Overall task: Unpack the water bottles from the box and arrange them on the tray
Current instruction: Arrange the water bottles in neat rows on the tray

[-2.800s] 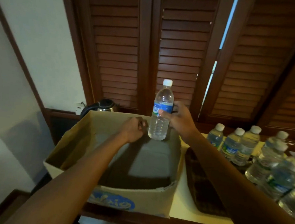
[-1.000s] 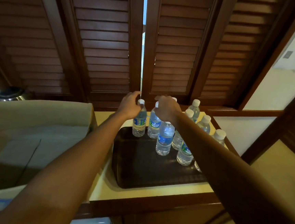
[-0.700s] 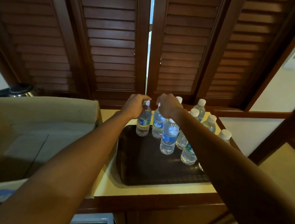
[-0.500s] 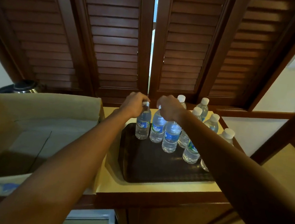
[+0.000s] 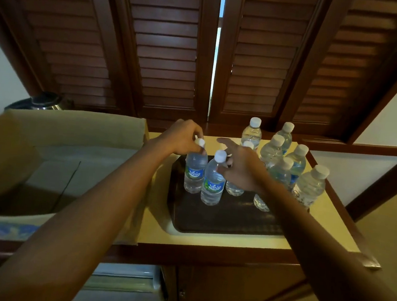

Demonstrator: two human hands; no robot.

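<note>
A dark brown tray point(image 5: 222, 221) lies on the cream counter. Two clear water bottles with blue labels stand at its back left. My left hand point(image 5: 181, 138) grips the white cap of the left bottle point(image 5: 195, 173). My right hand point(image 5: 242, 169) hovers with its fingers spread just right of the second bottle point(image 5: 212, 182), beside its cap and holding nothing. Several more bottles point(image 5: 285, 158) stand in a cluster at the right, partly hidden behind my right hand and forearm. The open cardboard box point(image 5: 75, 125) sits at the left, and no bottle shows inside it.
Dark wooden louvred shutters point(image 5: 165, 51) rise right behind the counter. A kettle point(image 5: 41, 101) stands behind the box. The counter's wooden front edge point(image 5: 207, 252) runs below the tray, with cabinet doors under it. The tray's front half is bare.
My right hand has let go of the second bottle's cap and spread its fingers. Both bottles now stand on the tray. My left hand keeps its hold on the left bottle's cap.
</note>
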